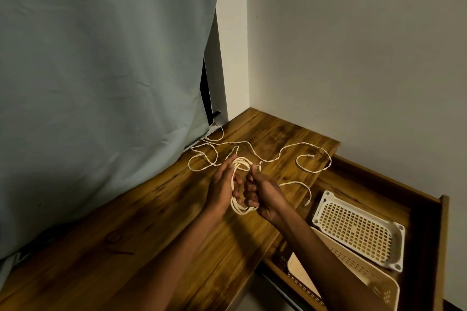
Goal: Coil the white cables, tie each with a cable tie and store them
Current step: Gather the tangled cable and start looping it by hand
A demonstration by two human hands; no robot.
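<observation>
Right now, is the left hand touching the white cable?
Touching. The head view shows the coil of white cable looped around the left hand, across its fingers.

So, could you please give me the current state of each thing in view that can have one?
Left hand: fingers extended, coil looped around it.
Right hand: curled, gripping the cable.
Coil: partly wound, no tie visible.
Loose cables: uncoiled, sprawled on the wooden top.
Drawer: pulled open.
Perforated tray: in the drawer, empty.
Basket: in the drawer, partly hidden by the arm.
</observation>
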